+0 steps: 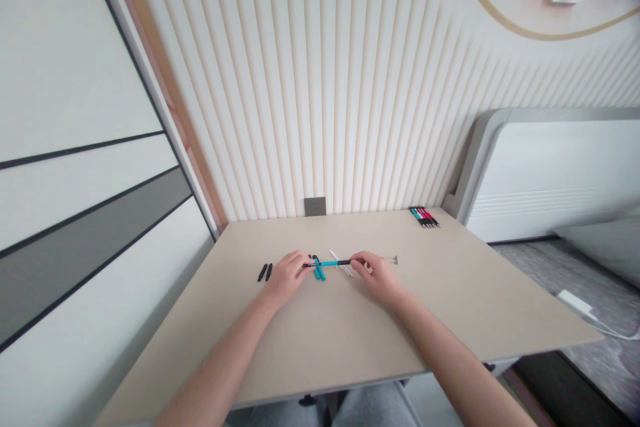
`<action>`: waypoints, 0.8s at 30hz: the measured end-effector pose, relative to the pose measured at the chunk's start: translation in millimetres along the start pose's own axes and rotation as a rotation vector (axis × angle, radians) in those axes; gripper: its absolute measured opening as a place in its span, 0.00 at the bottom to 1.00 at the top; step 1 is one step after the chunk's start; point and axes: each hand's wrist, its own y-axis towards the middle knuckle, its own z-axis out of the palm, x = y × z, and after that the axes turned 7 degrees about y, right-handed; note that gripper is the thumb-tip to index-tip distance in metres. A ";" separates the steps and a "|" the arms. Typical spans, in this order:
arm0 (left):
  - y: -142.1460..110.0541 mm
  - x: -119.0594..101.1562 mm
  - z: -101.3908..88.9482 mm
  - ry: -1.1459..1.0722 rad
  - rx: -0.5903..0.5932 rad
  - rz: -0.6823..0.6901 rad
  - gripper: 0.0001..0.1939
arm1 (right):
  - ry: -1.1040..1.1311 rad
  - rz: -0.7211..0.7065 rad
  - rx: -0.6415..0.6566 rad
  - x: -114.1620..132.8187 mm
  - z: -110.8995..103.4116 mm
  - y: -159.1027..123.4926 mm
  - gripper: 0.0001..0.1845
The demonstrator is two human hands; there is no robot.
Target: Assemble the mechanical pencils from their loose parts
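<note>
A blue and black pen (329, 263) is held level above the table between my two hands. My left hand (289, 273) is closed on its left end, and my right hand (375, 272) pinches the black part at its right end. Beneath the pen lie blue pen barrels (321, 273) and several thin white refills (346, 270), partly covered by it. Two black pen grips (265, 272) rest left of my left hand. Just beyond my right hand are some small metallic pieces (394, 259), too small to make out clearly.
A row of assembled pens (424, 217) in blue, white, red and black lies at the table's back right. The beige table (320, 340) meets a ribbed wall with a dark socket (315, 206). A bed (555, 167) stands to the right, a cabinet (75, 227) to the left.
</note>
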 end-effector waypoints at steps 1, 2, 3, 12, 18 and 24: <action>-0.1 0.0 0.0 -0.009 0.001 -0.002 0.06 | -0.001 0.000 0.002 0.2 -0.5 -0.3 0.13; -0.1 -0.1 -0.1 -0.019 0.003 -0.004 0.06 | -0.003 0.002 0.007 0.0 -0.8 -0.8 0.14; 0.0 -0.4 -0.4 -0.030 0.003 -0.008 0.06 | -0.005 0.005 0.014 -0.3 -0.8 -1.5 0.15; 2.9 -3.9 -0.9 -0.174 -0.099 -0.181 0.07 | 0.056 0.036 0.124 0.9 6.5 -7.5 0.25; 5.2 -9.6 10.9 -0.363 -0.188 -0.393 0.19 | 0.059 -0.020 0.184 11.3 20.4 -10.5 0.22; 8.7 -30.9 11.9 -0.657 -0.107 -0.474 0.34 | 0.031 -0.093 0.239 15.1 36.1 -14.8 0.21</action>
